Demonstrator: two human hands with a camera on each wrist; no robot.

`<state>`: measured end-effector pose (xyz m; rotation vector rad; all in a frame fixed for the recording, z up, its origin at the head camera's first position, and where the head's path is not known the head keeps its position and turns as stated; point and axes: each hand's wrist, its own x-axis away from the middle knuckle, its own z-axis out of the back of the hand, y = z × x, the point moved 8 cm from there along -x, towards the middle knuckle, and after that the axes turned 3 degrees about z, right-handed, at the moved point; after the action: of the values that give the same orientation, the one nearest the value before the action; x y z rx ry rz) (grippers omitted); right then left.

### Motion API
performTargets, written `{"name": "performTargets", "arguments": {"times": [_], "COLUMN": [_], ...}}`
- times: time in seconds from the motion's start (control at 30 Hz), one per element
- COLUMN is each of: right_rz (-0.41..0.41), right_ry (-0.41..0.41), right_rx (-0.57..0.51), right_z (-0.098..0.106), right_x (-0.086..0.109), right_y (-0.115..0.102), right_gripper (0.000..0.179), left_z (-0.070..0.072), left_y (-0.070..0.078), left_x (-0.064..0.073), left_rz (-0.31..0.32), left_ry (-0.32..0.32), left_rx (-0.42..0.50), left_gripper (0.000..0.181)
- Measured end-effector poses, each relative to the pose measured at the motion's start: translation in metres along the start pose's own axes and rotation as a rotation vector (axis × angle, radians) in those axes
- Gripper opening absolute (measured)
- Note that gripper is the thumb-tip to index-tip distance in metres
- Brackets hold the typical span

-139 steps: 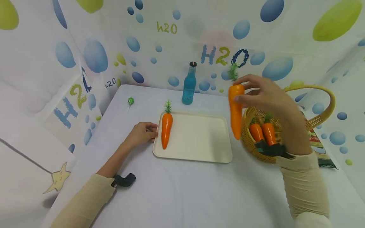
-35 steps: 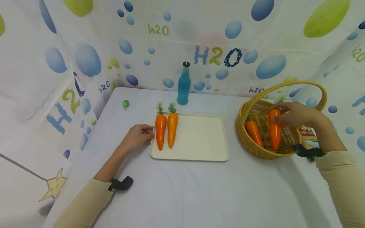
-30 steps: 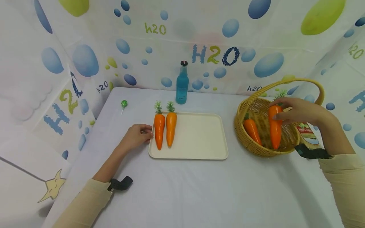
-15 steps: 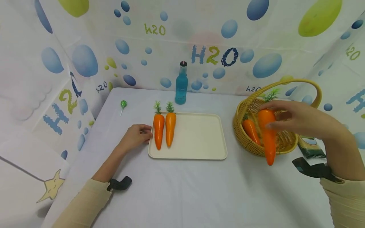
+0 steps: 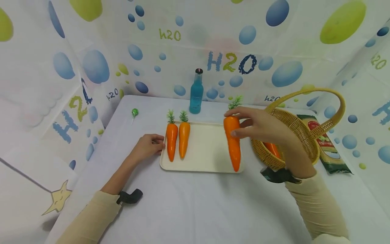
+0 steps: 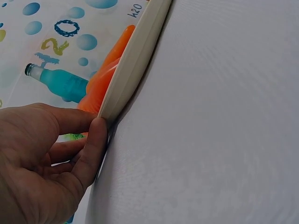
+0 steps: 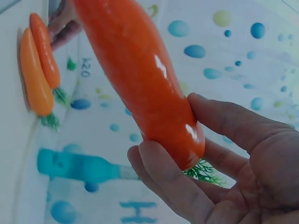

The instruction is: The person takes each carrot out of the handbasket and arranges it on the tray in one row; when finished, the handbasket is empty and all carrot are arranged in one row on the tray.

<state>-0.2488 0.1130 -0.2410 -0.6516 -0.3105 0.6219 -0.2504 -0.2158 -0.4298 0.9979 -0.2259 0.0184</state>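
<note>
My right hand (image 5: 259, 127) grips a carrot (image 5: 233, 144) near its green top, tip down, over the right end of the cream tray (image 5: 207, 166). In the right wrist view thumb and fingers close round the thick end of that carrot (image 7: 145, 79). At the tray's left edge my left hand (image 5: 148, 145) pinches the rim between thumb and forefinger, as the left wrist view shows on the tray wall (image 6: 135, 60). Two carrots lie side by side at the tray's left, one deep orange (image 5: 171, 140), one lighter (image 5: 183, 139). Another carrot (image 5: 272, 149) sits in the wicker basket (image 5: 300, 130), partly hidden.
Behind the tray stands a blue bottle (image 5: 196, 93). A green lollipop (image 5: 135, 112) lies at the back left. A green and red packet (image 5: 327, 147) lies right of the basket, whose tall handle (image 5: 338, 112) arches up. A patterned cloth hangs behind the table.
Earlier my right hand laid a second carrot on the tray, then went back to the basket. It has lifted another carrot out and moved left over the tray. The left hand stays at the rim.
</note>
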Motion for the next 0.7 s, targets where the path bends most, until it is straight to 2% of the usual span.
{"name": "performTargets", "arguments": {"times": [0.13,0.37,0.53,0.7], "right_rz": [-0.042,-0.115,-0.154,-0.203], "right_ry": [-0.062,-0.062,-0.042,-0.028], "right_rx": [-0.097,-0.282,-0.361,-0.341], "right_z": [-0.031,-0.076,-0.101,-0.116], "right_x": [-0.036,-0.094,-0.121,-0.139], "right_y": [0.01,0.044,0.061,0.071], "right_gripper": [0.052,0.05,0.052,0.05], "left_z": [-0.002,-0.002,-0.003,-0.001], "left_y": [0.0,-0.002,-0.002,-0.001], "left_x": [-0.001,-0.001,-0.001,-0.001], "left_rz": [-0.005,-0.005,-0.011,-0.013], "left_ry": [-0.002,0.002,-0.001,0.008], "left_rx": [0.005,0.012,0.007,0.014], "left_gripper": [0.038,0.038,0.038,0.038]}}
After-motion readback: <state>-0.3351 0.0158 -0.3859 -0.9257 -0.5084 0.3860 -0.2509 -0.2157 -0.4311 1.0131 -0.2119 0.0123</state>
